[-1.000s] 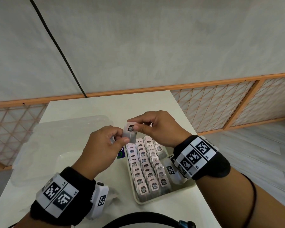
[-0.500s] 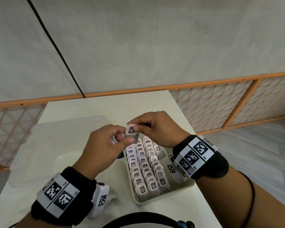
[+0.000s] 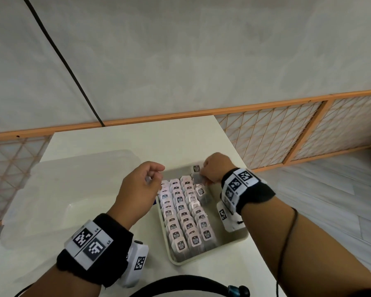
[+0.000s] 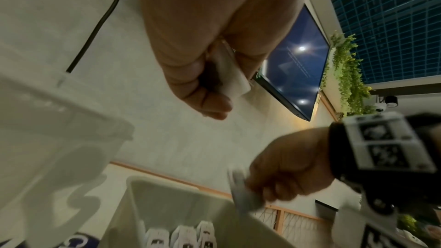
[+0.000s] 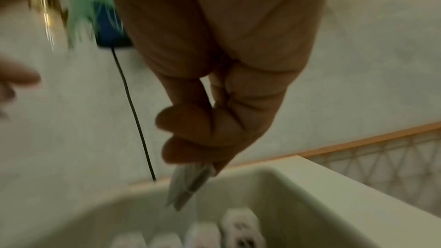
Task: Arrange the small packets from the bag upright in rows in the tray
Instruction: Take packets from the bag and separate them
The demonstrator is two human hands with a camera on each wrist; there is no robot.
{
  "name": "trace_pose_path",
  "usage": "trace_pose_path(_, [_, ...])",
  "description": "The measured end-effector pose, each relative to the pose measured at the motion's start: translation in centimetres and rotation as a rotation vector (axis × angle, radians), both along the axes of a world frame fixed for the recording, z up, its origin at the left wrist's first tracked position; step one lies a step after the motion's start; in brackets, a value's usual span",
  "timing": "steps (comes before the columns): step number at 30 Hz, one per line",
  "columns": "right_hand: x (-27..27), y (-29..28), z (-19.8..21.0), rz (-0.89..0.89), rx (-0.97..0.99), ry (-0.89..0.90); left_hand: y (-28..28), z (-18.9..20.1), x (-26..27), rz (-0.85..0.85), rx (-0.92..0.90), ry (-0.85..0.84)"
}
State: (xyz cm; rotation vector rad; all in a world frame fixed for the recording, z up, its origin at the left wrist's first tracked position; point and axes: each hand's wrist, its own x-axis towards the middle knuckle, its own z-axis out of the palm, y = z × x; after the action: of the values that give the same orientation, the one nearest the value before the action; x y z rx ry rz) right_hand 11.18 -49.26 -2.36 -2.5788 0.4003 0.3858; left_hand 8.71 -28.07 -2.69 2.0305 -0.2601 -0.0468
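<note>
Hands parted since earlier frame: right hand (image 3: 212,171) carried packet (image 3: 197,174) from middle to far right corner of tray (image 3: 234,243), now pinching it above far end of rightmost row; left hand (image 3: 137,189) drawn back left of tray, fingers curled round second white packet (image 4: 230,71); rows of packets (image 3: 184,215) upright in tray, labels facing near; clear plastic bag (image 3: 62,189) lying on table (image 3: 137,138) left of tray
</note>
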Motion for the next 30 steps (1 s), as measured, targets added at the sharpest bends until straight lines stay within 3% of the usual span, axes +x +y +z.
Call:
trace_pose_path(2, [0.0, -0.1, -1.7, 0.165, -0.293, 0.151, 0.1, -0.6, -0.1, -0.014, 0.003, 0.024])
trace_pose_path(3, [-0.1, -0.1, -2.6, 0.205, -0.338, 0.185, 0.2, -0.8, -0.2, -0.024, 0.012, 0.028])
trace_pose_path(11, [-0.8, -0.2, -5.1, 0.435, -0.379, 0.290, 0.9, -0.8, -0.6, -0.049, 0.027, 0.044])
trace_pose_path(22, [0.2, 0.4, -5.8, 0.433, -0.396, 0.424, 1.6, -1.3, -0.5, -0.013, -0.063, 0.097])
trace_pose_path(30, [0.2, 0.7, -8.1, 0.415, -0.437, 0.373, 1.7, -1.1, -0.6, -0.045, -0.099, 0.152])
